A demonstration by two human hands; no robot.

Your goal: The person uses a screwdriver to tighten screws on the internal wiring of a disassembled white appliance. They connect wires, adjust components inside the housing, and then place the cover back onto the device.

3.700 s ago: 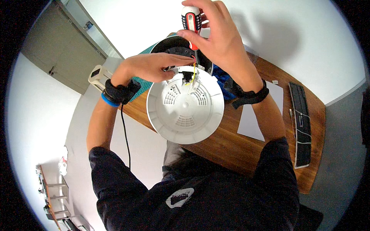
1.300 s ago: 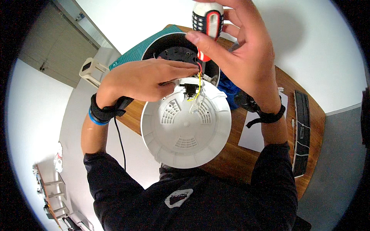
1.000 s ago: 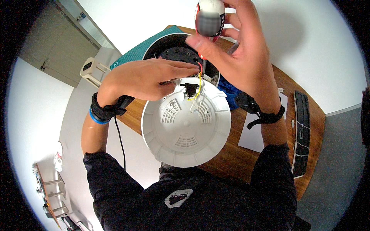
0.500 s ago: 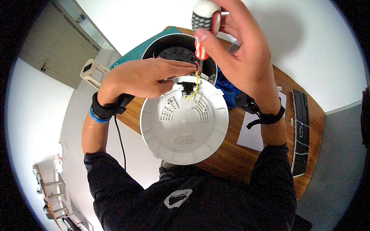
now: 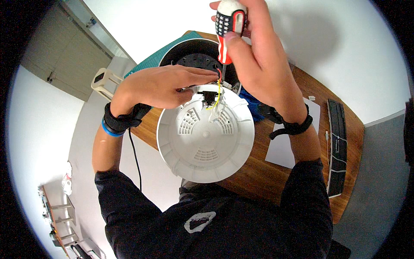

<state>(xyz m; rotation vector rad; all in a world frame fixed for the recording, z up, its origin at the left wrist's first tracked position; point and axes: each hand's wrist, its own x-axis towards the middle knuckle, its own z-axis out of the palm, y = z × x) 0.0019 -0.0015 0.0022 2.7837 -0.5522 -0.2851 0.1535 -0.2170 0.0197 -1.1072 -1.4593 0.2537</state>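
Note:
My right hand (image 5: 258,52) grips a stubby screwdriver (image 5: 224,49) with a red, white and dark-blue star-patterned handle. Its shaft points down into a round white housing (image 5: 166,58) with a dark interior. My left hand (image 5: 161,86) reaches across the near rim of that housing, fingers extended together and thumb bent in. Its fingertips are beside red and yellow wires (image 5: 219,84), near the shaft; what they press or pinch is hidden. Below them a round white plastic cover (image 5: 206,149) with vent slots leans towards me. A small black component (image 5: 208,98) sits at its upper edge, wired to the housing.
The wooden table (image 5: 276,172) carries a green cutting mat (image 5: 151,56), blue cloth (image 5: 252,105) and white paper (image 5: 280,149). A long black bar-shaped item (image 5: 337,146) with a white cable lies at the right. A beige stool-like frame (image 5: 105,82) stands left.
The screwdriver's handle has turned in my right hand, now showing its star pattern. My right hand and wrist have shifted slightly left. My left hand stays nearly in place.

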